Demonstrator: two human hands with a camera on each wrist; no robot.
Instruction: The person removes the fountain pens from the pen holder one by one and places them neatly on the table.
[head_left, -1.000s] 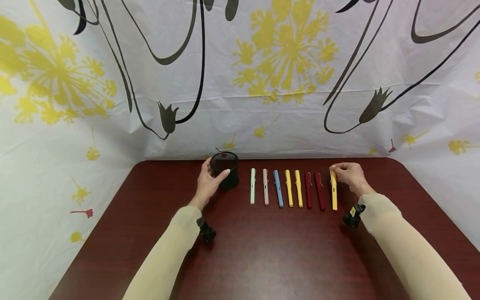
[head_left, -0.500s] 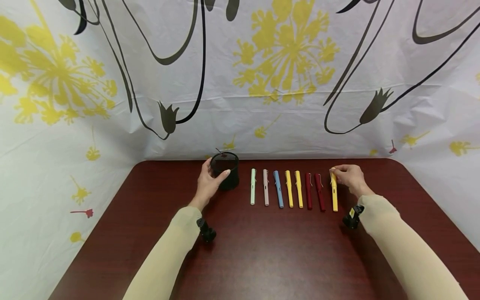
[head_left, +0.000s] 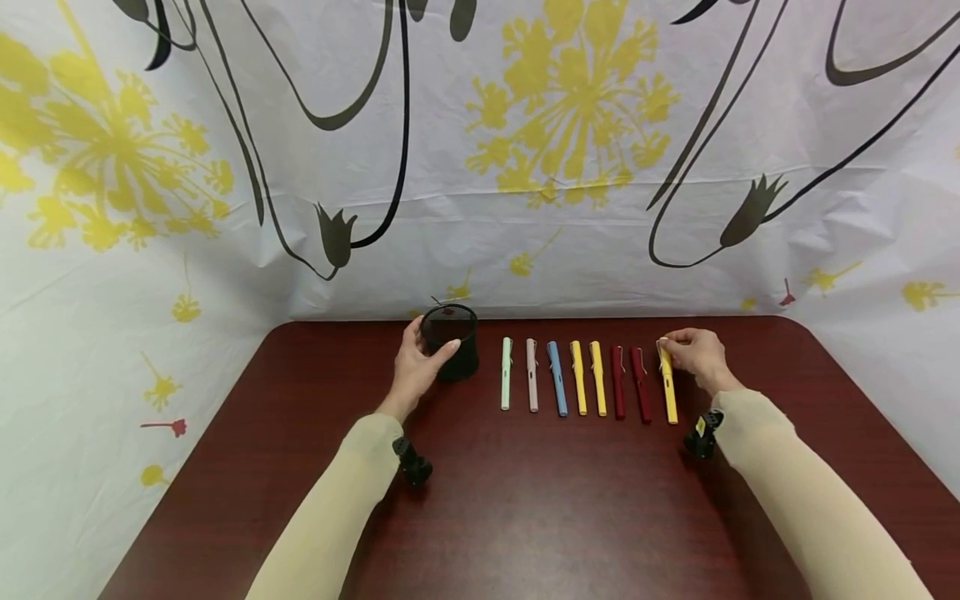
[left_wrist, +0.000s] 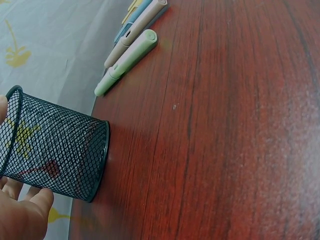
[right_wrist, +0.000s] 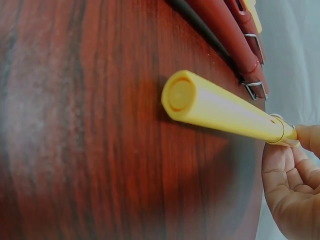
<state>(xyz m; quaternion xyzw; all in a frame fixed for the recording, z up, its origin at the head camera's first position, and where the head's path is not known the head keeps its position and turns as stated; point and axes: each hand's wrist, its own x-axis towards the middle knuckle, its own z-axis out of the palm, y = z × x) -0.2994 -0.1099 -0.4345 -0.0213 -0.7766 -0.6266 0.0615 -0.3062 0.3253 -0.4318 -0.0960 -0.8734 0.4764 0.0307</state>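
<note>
My left hand (head_left: pixel 417 368) grips a black mesh pen cup (head_left: pixel 462 358), thumb on the near side and fingers around the far left. The cup stands upright at the table's back edge; in the left wrist view its mesh wall (left_wrist: pixel 60 145) shows no pens inside. At the right end of a row of pens, my right hand (head_left: pixel 699 353) pinches a yellow pen (head_left: pixel 669 392) by its far, clip end. The right wrist view shows the thumb and fingers at the cap of that yellow pen (right_wrist: pixel 230 112), its blunt end toward the camera.
Left of the held pen lie two dark red pens (head_left: pixel 618 387), two more yellow pens (head_left: pixel 578 383), a blue pen (head_left: pixel 557 383), a pink pen (head_left: pixel 532 379) and a pale green pen (head_left: pixel 506 379). A patterned cloth (head_left: pixel 525 275) hangs behind the dark red-brown table (head_left: pixel 555 508).
The held yellow pen has tilted slightly, its clip end shifting a little left with my right hand. My left hand and the pen cup have not moved.
</note>
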